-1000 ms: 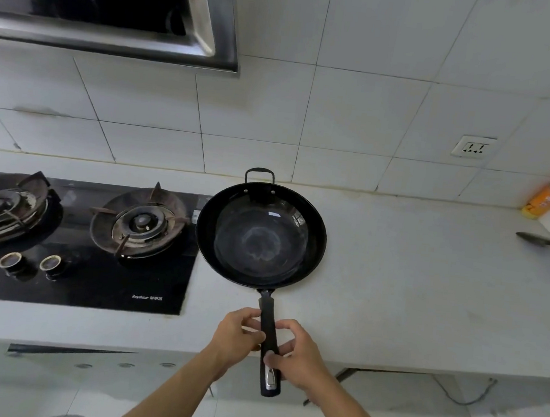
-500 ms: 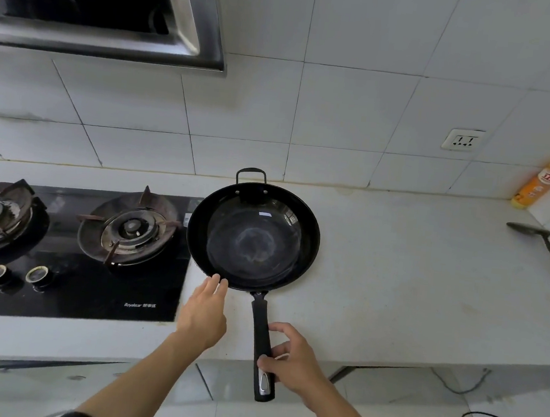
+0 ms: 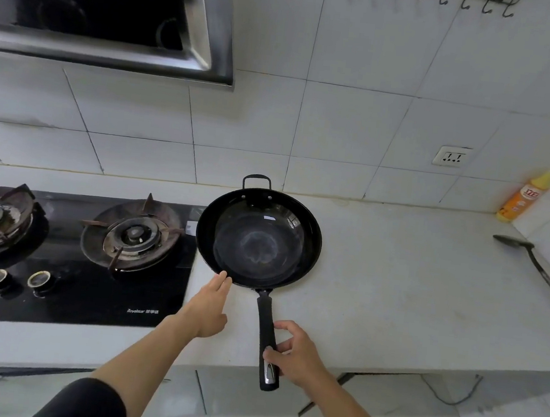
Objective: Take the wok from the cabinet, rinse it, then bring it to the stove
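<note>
The black wok [image 3: 259, 238] sits on the white countertop [image 3: 392, 303], just right of the black gas stove [image 3: 71, 256]. Its left rim overlaps the stove's edge and its long handle points toward me, past the counter's front edge. My right hand [image 3: 290, 352] holds the handle near its end, thumb and fingers curled around it. My left hand [image 3: 209, 304] reaches out with straight fingers, its fingertips at the wok's front left rim.
The stove has two burners [image 3: 132, 233] and two knobs [image 3: 38, 281]. A range hood [image 3: 117, 15] hangs above it. An orange bottle [image 3: 525, 197] stands in the back right corner, a dark spatula [image 3: 530, 263] lies at the right. Cables hang below the counter.
My left hand let go of the handle and moved forward to the wok's front left rim. My right hand stays on the handle. The view has tilted up slightly.
</note>
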Demonstrator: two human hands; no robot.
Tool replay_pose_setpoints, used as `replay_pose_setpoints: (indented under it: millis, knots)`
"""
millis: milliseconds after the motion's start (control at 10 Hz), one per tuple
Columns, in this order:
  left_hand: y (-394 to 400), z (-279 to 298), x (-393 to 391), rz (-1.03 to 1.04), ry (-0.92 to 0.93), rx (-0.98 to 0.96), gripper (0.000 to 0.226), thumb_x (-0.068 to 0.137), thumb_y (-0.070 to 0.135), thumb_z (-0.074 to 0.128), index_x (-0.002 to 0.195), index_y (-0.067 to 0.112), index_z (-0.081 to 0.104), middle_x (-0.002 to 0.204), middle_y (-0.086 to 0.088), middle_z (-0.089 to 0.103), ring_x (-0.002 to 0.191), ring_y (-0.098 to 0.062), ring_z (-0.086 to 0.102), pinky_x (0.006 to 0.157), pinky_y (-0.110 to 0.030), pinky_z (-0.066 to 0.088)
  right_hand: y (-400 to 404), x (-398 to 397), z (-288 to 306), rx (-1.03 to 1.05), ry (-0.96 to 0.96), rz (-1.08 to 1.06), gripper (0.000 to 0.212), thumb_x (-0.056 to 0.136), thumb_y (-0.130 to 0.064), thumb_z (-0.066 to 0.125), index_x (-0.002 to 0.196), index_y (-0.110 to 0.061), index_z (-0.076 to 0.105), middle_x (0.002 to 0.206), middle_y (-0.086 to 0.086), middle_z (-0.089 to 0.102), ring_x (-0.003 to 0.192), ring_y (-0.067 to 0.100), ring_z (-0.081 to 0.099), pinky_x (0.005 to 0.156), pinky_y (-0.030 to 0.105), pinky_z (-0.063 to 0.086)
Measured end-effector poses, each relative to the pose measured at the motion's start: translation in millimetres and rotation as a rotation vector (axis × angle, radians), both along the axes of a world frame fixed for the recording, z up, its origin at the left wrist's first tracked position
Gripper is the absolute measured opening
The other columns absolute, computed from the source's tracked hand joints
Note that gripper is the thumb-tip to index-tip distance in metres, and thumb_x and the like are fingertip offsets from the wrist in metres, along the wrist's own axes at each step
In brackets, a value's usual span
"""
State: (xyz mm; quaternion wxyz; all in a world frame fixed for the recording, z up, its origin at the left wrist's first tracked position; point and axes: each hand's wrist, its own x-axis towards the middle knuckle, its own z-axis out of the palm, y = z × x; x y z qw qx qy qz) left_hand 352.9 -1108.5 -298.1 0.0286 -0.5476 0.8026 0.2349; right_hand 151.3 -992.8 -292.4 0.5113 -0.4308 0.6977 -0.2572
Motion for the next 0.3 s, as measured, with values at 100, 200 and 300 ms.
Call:
replay_pose_setpoints:
  millis: [100,200,300]
  knots:
    - [-0.9,8.0,7.1,0.016,0.011,-0.066,0.084,0.090,0.019,0.057,0.153,0.015,0.002,0.162,-0.004,-0.011,0.148,-0.024,0.011,0.112,-0.035,0.036,-0.4,3.2,-0.2,-0.025,-0.008,-0.018,0.050,0.076,-0.016,0.074,0.119,-0.031,0.053,0.085,0.011,0.071,0.080,0.022,0.072,0.072,0.043,0.061]
    - [1.7,19.2,16.8,0.055,0.035,-0.132,0.080,0.092,0.021,0.056,0.152,0.017,0.004,0.162,-0.002,-0.010,0.146,-0.025,0.015,0.100,-0.034,0.047,-0.9,1.0,-2.2,-0.011,0.003,-0.003,0.049,0.074,-0.015,0.075,0.117,-0.028,0.056,0.087,0.013,0.071,0.079,0.023,0.072,0.068,0.043,0.062]
    - [-1.8,34.8,26.4,0.066,0.048,-0.183,0.076,0.093,0.025,0.056,0.152,0.018,0.009,0.162,-0.003,-0.005,0.147,-0.026,0.013,0.105,-0.038,0.043,-2.7,-3.5,2.9,-0.033,0.086,0.011,0.046,0.075,-0.029,0.077,0.116,-0.031,0.058,0.091,0.004,0.069,0.081,0.018,0.069,0.068,0.033,0.060]
